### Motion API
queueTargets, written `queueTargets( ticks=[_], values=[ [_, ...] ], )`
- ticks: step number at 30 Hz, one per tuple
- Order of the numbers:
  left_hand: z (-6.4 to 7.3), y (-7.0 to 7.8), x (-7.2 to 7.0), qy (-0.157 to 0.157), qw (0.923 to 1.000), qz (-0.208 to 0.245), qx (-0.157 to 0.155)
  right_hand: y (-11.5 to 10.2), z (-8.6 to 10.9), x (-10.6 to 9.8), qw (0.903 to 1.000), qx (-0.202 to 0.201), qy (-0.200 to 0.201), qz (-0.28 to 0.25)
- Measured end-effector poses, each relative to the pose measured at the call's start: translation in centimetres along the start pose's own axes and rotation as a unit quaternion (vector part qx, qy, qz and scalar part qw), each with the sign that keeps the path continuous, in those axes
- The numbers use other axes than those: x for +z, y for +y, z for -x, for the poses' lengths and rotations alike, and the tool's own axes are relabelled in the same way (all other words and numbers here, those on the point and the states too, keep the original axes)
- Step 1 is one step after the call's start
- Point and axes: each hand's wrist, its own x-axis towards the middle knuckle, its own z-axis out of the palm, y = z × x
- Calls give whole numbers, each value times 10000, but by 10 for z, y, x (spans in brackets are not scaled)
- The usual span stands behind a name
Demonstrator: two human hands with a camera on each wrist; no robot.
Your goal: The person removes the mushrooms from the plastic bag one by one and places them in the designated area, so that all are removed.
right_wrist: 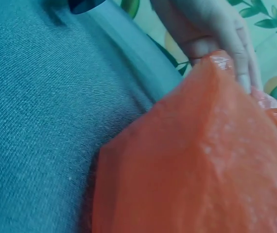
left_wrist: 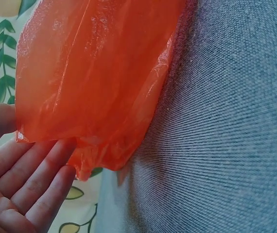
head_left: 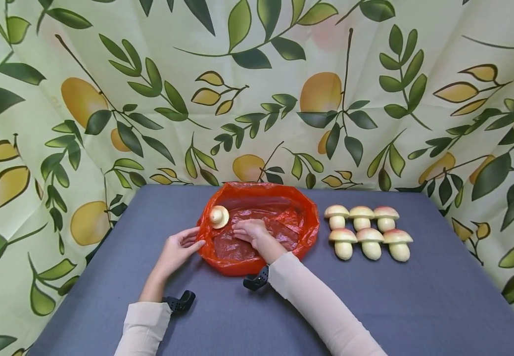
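Observation:
A red plastic bag [head_left: 303, 247] stands wide open on the table. Inside it, against the left wall, lies one toy mushroom [head_left: 218, 216], its stem toward me. My left hand [head_left: 179, 249] is at the bag's left rim; in the left wrist view the edge of the red plastic [left_wrist: 95, 73] runs between thumb and fingers. My right hand [head_left: 254, 233] reaches over the near rim into the bag, fingers extended toward the left, close to the mushroom and holding nothing visible. In the right wrist view its fingertips are partly hidden behind the red plastic [right_wrist: 177, 160].
Right of the bag, several toy mushrooms with pale stems and pinkish caps stand in two rows, including a front one [head_left: 371, 243] and a back one [head_left: 362, 217]. A grey cloth [head_left: 234, 316] covers the table. Behind it hangs a leaf-patterned curtain [head_left: 265, 128].

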Motion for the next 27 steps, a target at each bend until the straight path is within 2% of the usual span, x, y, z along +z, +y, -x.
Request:
queueTargets(
  ticks=[6,13,20,27],
  values=[
    [0,2,1,-30,10000,-2,77,0,-1,9,9998,-49,-73,164],
    [0,4,3,-35,10000,44,20,-2,-1,16,9978,-355,199,516],
    [0,4,4,-13,9999,106,-12,-3,-1,19,9979,-429,262,409],
    [2,5,-2,-8,10000,83,-27,-5,1,21,9983,-457,244,269]
  ],
)
